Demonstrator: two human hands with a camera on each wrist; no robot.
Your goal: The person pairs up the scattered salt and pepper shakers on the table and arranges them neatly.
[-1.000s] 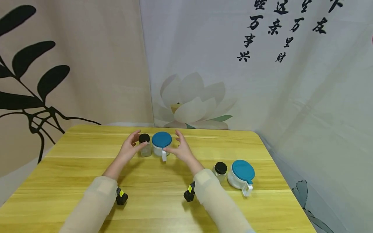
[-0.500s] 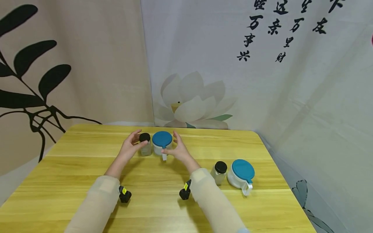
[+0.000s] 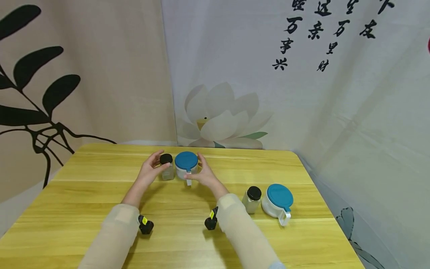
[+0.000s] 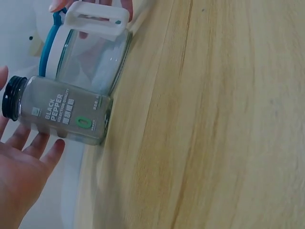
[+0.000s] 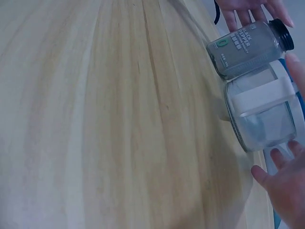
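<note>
A clear, square-sided black pepper bottle (image 4: 66, 112) with a black cap stands upright at the table's far side. Right beside it is a glass jar (image 5: 262, 114) with a blue lid and a white handle facing me. My left hand (image 3: 147, 172) is spread about the bottle's left side, thumb in front near the cap, fingers behind. About the jar's right side lies my right hand (image 3: 206, 175), its thumb in front by the handle and lid, fingers at the far side. Both hands' fingers look loosely extended; firm contact cannot be made out.
A second black-capped bottle (image 3: 252, 200) and a second blue-lidded jar (image 3: 277, 205) stand side by side to the right of my right forearm. The wooden table (image 3: 181, 239) ends at a printed curtain (image 3: 228, 67) behind the bottle and jar.
My right hand has shifted left, closer about the jar, and its forearm has uncovered the second bottle. The left hand has barely moved; bottles and jars stand where they were.
</note>
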